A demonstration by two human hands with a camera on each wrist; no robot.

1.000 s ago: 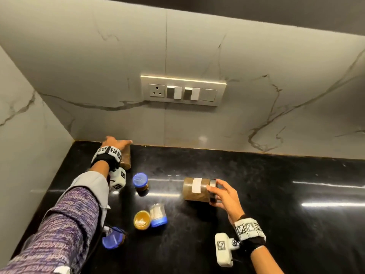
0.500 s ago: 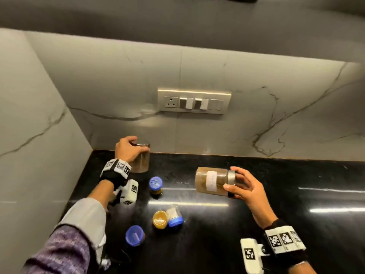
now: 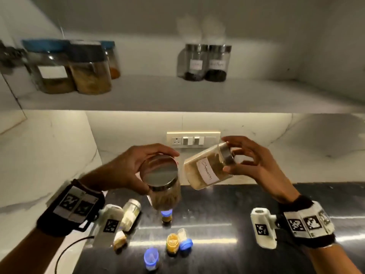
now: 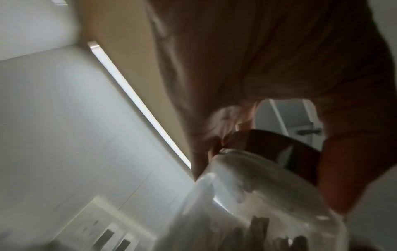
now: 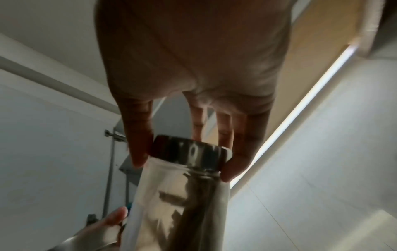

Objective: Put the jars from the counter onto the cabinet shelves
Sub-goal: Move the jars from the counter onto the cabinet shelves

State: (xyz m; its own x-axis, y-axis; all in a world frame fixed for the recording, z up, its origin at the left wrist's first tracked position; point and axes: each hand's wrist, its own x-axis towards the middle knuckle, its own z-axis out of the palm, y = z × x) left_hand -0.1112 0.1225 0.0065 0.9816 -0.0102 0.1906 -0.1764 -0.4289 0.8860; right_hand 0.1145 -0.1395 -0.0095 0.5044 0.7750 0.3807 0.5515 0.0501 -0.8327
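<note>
My left hand [image 3: 138,171] grips a glass jar with a steel lid [image 3: 160,175] by its lid rim, upright and above the counter; the same steel-lidded jar [image 4: 257,195] fills the left wrist view. My right hand [image 3: 250,165] pinches the lid end of a second jar labelled in handwriting [image 3: 207,169], tilted with its lid up to the right. In the right wrist view the fingers [image 5: 137,144] clamp that labelled jar's lid [image 5: 191,152]. Both jars hold brown powder and nearly touch. The cabinet shelf [image 3: 177,97] lies above.
The shelf holds three blue-lidded jars [image 3: 53,66] at the left and two steel-lidded jars [image 3: 207,62] near the middle. Several small spice jars [image 3: 171,242] stand or lie on the black counter [image 3: 256,204]. A switch panel [image 3: 193,139] sits on the marble wall behind.
Both hands have lifted their jars off the counter, up and toward each other. The view has tilted up, and the cabinet shelf has come into sight.
</note>
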